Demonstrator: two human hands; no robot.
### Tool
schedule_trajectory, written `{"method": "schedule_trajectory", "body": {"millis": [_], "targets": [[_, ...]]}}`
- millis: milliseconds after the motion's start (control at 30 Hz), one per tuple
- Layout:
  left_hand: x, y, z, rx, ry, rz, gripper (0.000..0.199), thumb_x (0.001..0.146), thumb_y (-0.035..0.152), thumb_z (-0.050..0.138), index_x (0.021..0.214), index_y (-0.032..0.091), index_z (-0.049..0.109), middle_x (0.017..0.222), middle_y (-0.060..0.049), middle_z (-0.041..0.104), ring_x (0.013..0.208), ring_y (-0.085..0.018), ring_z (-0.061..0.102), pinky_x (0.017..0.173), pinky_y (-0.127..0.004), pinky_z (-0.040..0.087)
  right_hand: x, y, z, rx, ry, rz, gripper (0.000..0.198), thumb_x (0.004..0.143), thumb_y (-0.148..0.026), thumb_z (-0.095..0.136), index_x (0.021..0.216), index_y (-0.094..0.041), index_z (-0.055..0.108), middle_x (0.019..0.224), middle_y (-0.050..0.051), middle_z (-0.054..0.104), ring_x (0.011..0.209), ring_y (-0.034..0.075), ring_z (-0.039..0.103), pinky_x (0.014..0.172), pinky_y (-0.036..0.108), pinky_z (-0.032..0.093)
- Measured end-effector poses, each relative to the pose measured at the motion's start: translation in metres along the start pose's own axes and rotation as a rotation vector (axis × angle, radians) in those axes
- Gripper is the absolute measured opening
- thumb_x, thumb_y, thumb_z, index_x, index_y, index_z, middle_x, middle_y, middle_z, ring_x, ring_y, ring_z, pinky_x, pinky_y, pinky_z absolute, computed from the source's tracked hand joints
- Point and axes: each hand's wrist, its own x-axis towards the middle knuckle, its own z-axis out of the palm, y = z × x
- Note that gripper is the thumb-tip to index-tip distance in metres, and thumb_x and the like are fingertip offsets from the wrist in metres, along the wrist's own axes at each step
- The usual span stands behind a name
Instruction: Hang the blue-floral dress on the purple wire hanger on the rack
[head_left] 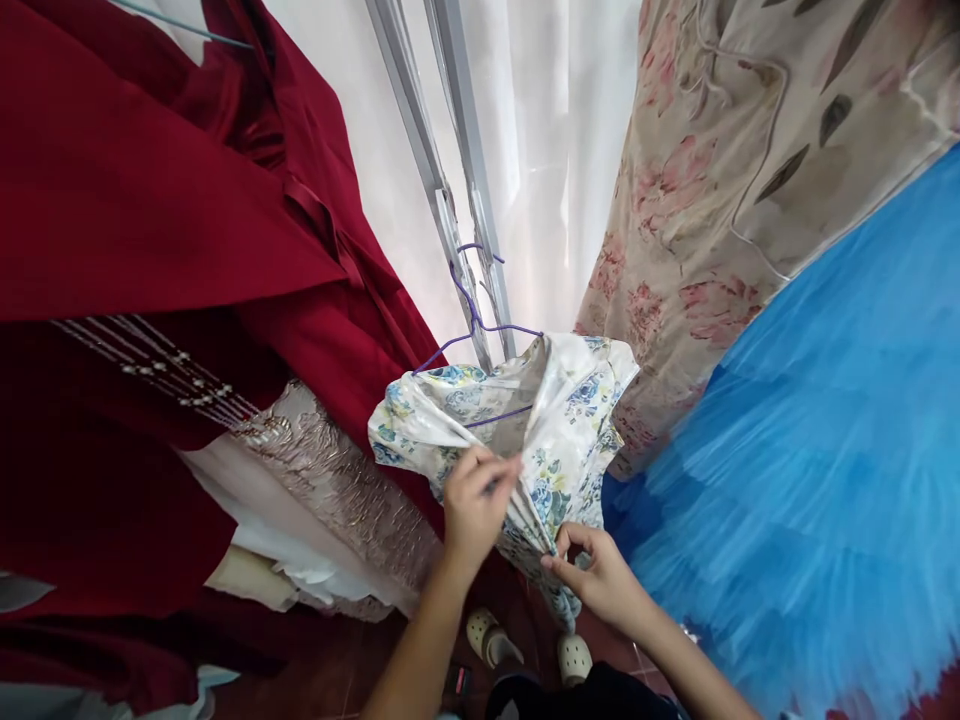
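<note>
A white dress with blue and yellow flowers hangs on a thin purple hanger in the middle of the view. The hanger's hook is at a grey metal upright. Below the V-shaped neckline, my left hand pinches the edge of the front opening. My right hand holds the same edge lower down, between thumb and fingers. The cloth between both hands is drawn into narrow folds. The dress's lower part is partly hidden behind my hands.
Dark red garments hang at the left, above a pinkish textured cloth. On the right are a beige floral garment and a fluffy blue one. White curtain hangs behind the grey metal frame. Cream clogs stand on reddish tiles.
</note>
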Motion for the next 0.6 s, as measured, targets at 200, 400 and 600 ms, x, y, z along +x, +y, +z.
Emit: {"method": "schedule_trajectory", "body": {"millis": [200,400,600], "targets": [[0.116,0.023,-0.03,-0.021,0.163,0.144,0.008,0.083,0.019,0.074,0.09,0.02,0.078,0.08,-0.001,0.064,0.072,-0.012,0.059,0.06,-0.023,0.046,-0.008,0.001,-0.002,0.053,-0.013,-0.016,0.025,0.085,-0.029,0.066,0.068,-0.019,0.051,0.068,-0.001,0.053,0.068,0.015,0.05,0.066,0.026,0.038],[0.143,0.027,-0.025,-0.078,0.258,0.144,0.005,0.082,0.017,0.074,0.087,0.018,0.077,0.085,-0.002,0.065,0.081,-0.013,0.063,0.071,-0.025,0.052,-0.004,0.009,-0.005,0.047,-0.024,-0.004,0.028,0.086,-0.033,0.066,0.068,-0.018,0.051,0.067,-0.001,0.053,0.067,0.015,0.05,0.064,0.026,0.039],[0.132,0.025,-0.031,-0.189,0.039,0.153,0.009,0.084,0.015,0.072,0.09,0.017,0.077,0.09,-0.005,0.072,0.086,-0.016,0.068,0.075,-0.027,0.054,0.028,-0.03,-0.024,0.009,-0.028,-0.113,0.026,0.093,-0.041,0.059,0.082,-0.018,0.062,0.077,0.002,0.063,0.073,0.017,0.057,0.066,0.027,0.043]]}}
